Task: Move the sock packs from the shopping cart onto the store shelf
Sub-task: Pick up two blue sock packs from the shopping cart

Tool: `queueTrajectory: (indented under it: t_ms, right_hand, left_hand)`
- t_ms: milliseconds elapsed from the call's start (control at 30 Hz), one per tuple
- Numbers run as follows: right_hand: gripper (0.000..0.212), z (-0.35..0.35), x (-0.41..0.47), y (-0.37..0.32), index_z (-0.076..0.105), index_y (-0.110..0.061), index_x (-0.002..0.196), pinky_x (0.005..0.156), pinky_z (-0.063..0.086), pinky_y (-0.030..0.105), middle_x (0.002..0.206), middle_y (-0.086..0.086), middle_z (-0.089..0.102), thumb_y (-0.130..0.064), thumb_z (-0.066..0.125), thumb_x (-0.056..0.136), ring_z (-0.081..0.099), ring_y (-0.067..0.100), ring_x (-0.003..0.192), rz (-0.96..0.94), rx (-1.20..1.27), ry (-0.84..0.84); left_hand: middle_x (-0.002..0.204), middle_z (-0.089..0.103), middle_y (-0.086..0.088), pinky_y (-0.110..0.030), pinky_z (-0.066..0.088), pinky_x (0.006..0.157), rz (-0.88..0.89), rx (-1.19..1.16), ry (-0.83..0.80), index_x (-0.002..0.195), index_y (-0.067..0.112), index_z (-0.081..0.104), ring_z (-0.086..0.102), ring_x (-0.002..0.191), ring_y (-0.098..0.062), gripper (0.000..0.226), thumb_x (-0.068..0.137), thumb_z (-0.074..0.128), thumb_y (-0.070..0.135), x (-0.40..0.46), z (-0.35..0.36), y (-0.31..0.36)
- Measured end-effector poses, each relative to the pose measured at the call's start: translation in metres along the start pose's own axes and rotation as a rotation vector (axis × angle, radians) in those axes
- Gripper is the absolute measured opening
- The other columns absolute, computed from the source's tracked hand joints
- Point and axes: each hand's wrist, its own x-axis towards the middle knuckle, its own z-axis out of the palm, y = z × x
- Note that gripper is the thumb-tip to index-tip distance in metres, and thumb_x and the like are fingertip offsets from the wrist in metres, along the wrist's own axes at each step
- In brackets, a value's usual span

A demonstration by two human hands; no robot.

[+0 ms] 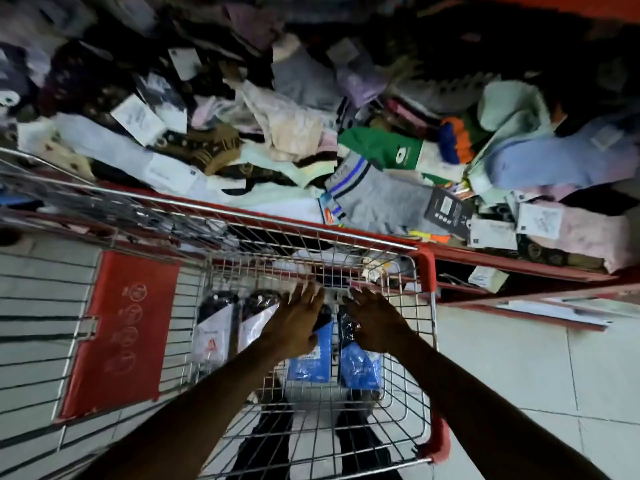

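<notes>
Both hands down in cart (424, 271): left hand (298, 320) spread flat over blue pack (310, 362), right hand (375, 323) spread over second blue pack (360, 367). Two white packs (213, 336) just left. Shelf (512, 263) beyond, heaped with socks (381, 199).

The person's left hand (298, 320) and right hand (375, 323) are bare, no rings or watch visible; both forearms are sleeveless. Dark trousers (266, 445) show below.

Both hands (337, 320) outstretched (seemingly open).
</notes>
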Motion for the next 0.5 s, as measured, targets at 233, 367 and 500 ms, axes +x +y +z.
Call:
queueTrajectory:
  t_ms: [233, 367, 500]
  right_hand:
    - [0.106, -0.018, 0.04, 0.015, 0.017, -0.013, 0.158, 0.114, 0.037, 0.053, 0.161, 0.017, 0.029, -0.055, 0.074, 0.078, 0.033, 0.039, 0.144, 0.04, 0.009, -0.226]
    - [0.113, -0.008, 0.055, 0.022, 0.019, -0.014, 0.157, 0.112, 0.038, 0.052, 0.157, 0.02, 0.031, -0.052, 0.083, 0.071, 0.036, 0.04, 0.14, 0.082, 0.029, -0.265]
    - [0.097, -0.016, 0.053, 0.022, 0.047, -0.017, 0.142, 0.112, 0.037, 0.054, 0.146, 0.017, 0.042, -0.056, 0.085, 0.062, 0.042, 0.036, 0.134, 0.08, 0.019, -0.327]
  left_hand:
    - [0.152, 0.045, -0.019, -0.048, 0.047, 0.11, -0.046, -0.103, -0.15, 0.155, 0.004, 0.027, 0.045, 0.14, -0.038, 0.095, 0.08, 0.082, 0.026, 0.055, -0.015, -0.02]
    - [0.137, 0.063, -0.017, -0.04, 0.05, 0.098, -0.054, -0.085, -0.222, 0.15, 0.013, 0.039, 0.057, 0.128, -0.036, 0.089, 0.076, 0.085, 0.032, 0.076, -0.007, -0.02]
    - [0.133, 0.065, -0.013, -0.043, 0.043, 0.107, -0.067, -0.019, -0.22, 0.14, 0.017, 0.053, 0.054, 0.129, -0.034, 0.077, 0.074, 0.084, 0.044, 0.08, -0.01, -0.013]
